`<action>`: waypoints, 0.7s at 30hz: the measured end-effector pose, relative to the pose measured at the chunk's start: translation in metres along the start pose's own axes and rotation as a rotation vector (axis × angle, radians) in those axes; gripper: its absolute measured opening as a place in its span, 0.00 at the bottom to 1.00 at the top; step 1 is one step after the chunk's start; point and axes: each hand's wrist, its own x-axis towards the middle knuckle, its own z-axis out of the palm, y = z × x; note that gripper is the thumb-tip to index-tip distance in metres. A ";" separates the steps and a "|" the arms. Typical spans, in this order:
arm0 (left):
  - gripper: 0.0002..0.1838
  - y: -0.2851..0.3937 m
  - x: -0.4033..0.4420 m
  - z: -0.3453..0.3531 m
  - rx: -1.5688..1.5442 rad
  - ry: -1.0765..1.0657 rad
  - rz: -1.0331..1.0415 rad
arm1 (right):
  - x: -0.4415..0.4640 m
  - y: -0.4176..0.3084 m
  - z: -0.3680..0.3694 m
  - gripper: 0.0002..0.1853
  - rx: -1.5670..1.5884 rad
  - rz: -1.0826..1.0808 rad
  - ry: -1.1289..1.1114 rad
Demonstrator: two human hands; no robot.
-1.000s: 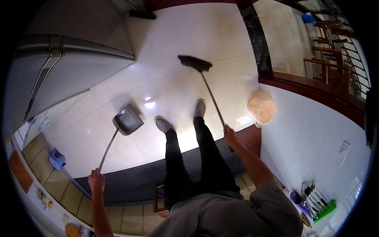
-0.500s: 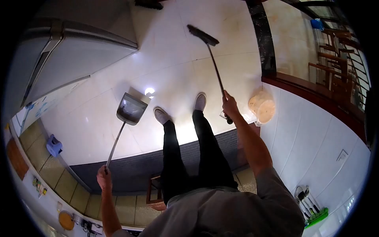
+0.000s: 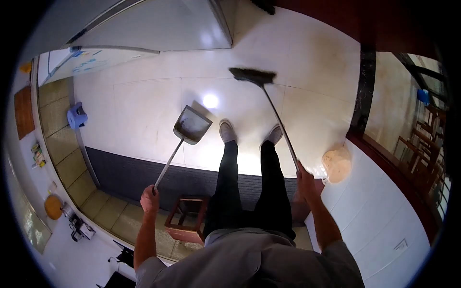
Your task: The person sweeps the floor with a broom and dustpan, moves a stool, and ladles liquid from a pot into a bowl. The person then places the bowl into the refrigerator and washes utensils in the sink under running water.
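Observation:
My left hand [image 3: 150, 199] is closed round the upper end of a long-handled dustpan [image 3: 192, 126]. The grey pan is at the floor ahead and left of my feet, with some dark debris visible inside. In my right hand [image 3: 306, 181] is the handle of a broom [image 3: 283, 127]. Its dark bristle head [image 3: 252, 76] is on or just above the pale tiled floor beyond my shoes, slightly blurred. Broom head and dustpan are apart. The fingers of my right hand are wrapped round the handle near its top.
A dark ribbed mat [image 3: 129, 168] runs behind my feet, with a reddish wooden stool [image 3: 185, 230] beside my legs. A beige bin [image 3: 337, 164] stands by the right wall. At left are a refrigerator [image 3: 192, 24] and a blue-purple plastic stool [image 3: 77, 115]. A dark doorway threshold [image 3: 363, 91] lies right.
The view has turned, shifting the scene rightward and tilting the room. The broom head now lies closer to my feet and the dustpan. Both hands keep their grip.

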 end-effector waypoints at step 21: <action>0.09 -0.034 -0.014 0.005 -0.108 0.025 -0.016 | 0.018 0.028 -0.018 0.29 -0.582 0.138 -0.184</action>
